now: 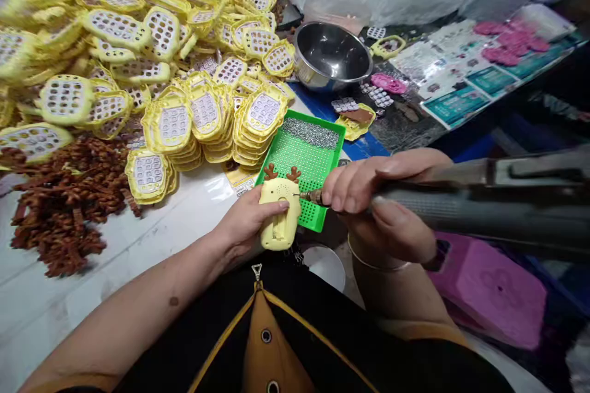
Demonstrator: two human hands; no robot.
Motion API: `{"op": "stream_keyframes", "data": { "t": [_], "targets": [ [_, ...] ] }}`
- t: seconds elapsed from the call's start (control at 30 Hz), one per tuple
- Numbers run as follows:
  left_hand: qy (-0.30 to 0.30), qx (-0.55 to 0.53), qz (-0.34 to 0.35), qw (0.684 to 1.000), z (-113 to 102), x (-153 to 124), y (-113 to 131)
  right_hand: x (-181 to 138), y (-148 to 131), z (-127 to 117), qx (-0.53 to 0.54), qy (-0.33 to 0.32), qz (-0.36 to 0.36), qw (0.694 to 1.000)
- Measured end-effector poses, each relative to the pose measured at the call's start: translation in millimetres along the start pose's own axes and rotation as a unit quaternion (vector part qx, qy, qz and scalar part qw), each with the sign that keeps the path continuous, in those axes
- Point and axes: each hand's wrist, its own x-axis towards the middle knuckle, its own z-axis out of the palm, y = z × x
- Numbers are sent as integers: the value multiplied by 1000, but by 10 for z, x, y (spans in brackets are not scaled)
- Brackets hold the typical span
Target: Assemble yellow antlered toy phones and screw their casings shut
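Note:
My left hand (246,218) grips a yellow plastic toy casing (281,230) with brown antlers on top, its back with an open battery compartment facing me. The thumb presses on its face. In my right hand (382,196) is a dark electric screwdriver (461,193), held level, its bit pointing left at the casing's upper right side. The tip meets the casing or lies very close; I cannot tell which. Behind them lies a green perforated tray (299,163) with a heap of small metal screws (311,133) at its far end.
Stacked yellow casings with keypads (173,126) stand left of the tray, before a large pile of more (115,27). Brown antler pieces (59,202) are heaped at left. A steel bowl (332,58) sits behind the tray; a pink stool (498,295) is at lower right.

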Motion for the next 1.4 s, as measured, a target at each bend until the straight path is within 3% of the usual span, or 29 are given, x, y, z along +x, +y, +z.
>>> {"op": "stream_keyframes", "data": {
  "t": [0.27, 0.6, 0.8, 1.0, 1.23, 1.4],
  "targets": [
    [-10, 3, -15, 1000, 37, -10, 10, 28, 69, -9, -15, -83, 45, 995],
    [-18, 33, -13, 999, 14, 25, 28, 8, 62, -49, -5, -81, 57, 995],
    [10, 61, -35, 997, 30, 23, 65, 48, -86, -137, -43, -23, -20, 999],
    [12, 190, -47, 981, -19, -22, 118, -15, 131, -467, -134, 29, -17, 990],
    [11, 152, -77, 985, -89, -52, 134, -177, 317, -622, -170, 32, 31, 984],
    [0, 52, -83, 995, -101, -78, 135, -216, 387, -642, -185, 23, 43, 982]
  ]
}}
